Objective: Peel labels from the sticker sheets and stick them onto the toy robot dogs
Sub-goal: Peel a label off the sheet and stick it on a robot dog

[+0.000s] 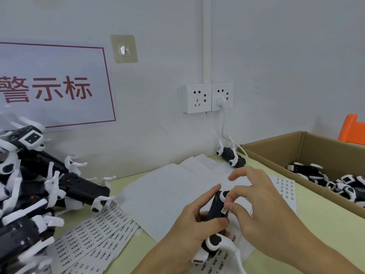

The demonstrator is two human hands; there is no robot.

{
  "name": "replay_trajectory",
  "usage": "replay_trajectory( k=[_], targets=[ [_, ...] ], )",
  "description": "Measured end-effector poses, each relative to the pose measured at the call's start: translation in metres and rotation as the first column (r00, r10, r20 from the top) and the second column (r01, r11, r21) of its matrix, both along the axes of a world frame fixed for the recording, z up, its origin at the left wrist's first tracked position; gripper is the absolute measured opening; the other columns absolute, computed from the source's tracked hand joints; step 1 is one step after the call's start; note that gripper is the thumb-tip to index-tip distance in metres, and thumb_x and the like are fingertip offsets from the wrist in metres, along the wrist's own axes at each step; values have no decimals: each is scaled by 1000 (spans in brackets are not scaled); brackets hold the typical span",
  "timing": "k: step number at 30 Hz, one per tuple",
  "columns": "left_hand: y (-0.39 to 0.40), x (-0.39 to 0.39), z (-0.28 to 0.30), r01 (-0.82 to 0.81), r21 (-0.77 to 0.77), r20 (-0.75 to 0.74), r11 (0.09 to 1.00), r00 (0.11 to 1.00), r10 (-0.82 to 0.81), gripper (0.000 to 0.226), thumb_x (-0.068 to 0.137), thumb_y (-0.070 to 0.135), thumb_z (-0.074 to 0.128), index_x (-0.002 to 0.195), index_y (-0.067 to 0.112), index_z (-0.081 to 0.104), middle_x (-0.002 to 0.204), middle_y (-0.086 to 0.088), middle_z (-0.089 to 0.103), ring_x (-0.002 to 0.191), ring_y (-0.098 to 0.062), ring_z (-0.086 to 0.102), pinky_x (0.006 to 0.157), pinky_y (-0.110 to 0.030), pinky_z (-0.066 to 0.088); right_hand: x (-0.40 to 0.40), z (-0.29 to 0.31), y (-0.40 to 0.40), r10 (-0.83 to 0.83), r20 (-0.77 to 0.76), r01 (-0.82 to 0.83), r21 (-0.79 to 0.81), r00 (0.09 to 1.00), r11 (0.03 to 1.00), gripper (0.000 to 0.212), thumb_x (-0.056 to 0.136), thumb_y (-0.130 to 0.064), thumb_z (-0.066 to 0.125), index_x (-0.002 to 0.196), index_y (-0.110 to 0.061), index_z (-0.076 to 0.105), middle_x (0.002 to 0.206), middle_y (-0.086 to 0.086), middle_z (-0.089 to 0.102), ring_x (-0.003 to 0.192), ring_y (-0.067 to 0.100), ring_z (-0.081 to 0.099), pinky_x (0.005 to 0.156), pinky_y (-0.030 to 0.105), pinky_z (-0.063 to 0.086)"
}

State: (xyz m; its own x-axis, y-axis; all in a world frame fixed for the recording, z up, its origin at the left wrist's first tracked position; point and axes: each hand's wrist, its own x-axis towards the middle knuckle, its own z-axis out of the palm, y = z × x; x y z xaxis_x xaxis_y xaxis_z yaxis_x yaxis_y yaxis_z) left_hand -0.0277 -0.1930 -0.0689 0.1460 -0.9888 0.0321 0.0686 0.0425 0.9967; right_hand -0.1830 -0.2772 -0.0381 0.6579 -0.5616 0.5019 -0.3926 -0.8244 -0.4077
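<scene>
My left hand [194, 224] grips a black-and-white toy robot dog [215, 212] above the table, fingers and thumb curled round its body. A small white label [225, 211] lies on the dog's side. My right hand [254, 202] pinches that label with thumb and forefinger against the dog, the other fingers spread above. Sticker sheets [94, 240] printed with rows of labels fan out on the table to the left. Another sticker sheet [286, 186] lies past my right hand.
A pile of toy dogs [39, 190] fills the left side. A cardboard box [308, 149] at the right holds several more dogs. One dog [231, 157] lies by the wall under the sockets [207, 97]. Blank backing sheets [169, 190] cover the table's middle.
</scene>
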Motion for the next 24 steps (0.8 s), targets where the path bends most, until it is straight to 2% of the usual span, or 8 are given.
replay_trajectory(
  k=[4, 13, 21, 24],
  targets=[
    [0, -1, -1, -5, 1, -1, 1000, 1000, 5, 75, 65, 30, 78, 135, 47, 57, 101, -16, 74, 84, -22, 69, 84, -28, 52, 0, -2, 0, -11, -4, 11, -40, 1000, 999, 19, 91, -29, 66, 76, -40, 63, 122, -37, 29, 125, -19, 19, 92, 3, 26],
    [0, -2, 1, -33, 0, 28, 999, 999, 33, 68, 68, 38, 76, 132, 51, 58, 101, -14, 75, 82, -21, 69, 88, -32, 51, 0, 0, 5, -19, 12, 20, -70, 1000, 997, 18, 90, -26, 67, 78, -38, 64, 118, -32, 32, 125, -16, 24, 88, 6, 32],
    [0, -3, 1, -61, 17, 67, 998, 996, 60, 56, 76, 31, 71, 126, 54, 60, 102, -13, 76, 81, -19, 69, 84, -29, 51, 2, -3, 6, -42, 31, 45, -87, 999, 995, 14, 89, -24, 69, 79, -34, 67, 119, -27, 37, 120, -19, 26, 80, 7, 35],
    [0, -3, 2, -64, 19, 71, 998, 995, 63, 55, 77, 31, 70, 126, 54, 60, 103, -12, 76, 82, -19, 71, 82, -27, 51, 3, -4, 7, -58, 29, 61, -110, 998, 992, 14, 87, -22, 71, 78, -32, 68, 117, -24, 40, 115, -18, 29, 73, 9, 37]
  ],
)
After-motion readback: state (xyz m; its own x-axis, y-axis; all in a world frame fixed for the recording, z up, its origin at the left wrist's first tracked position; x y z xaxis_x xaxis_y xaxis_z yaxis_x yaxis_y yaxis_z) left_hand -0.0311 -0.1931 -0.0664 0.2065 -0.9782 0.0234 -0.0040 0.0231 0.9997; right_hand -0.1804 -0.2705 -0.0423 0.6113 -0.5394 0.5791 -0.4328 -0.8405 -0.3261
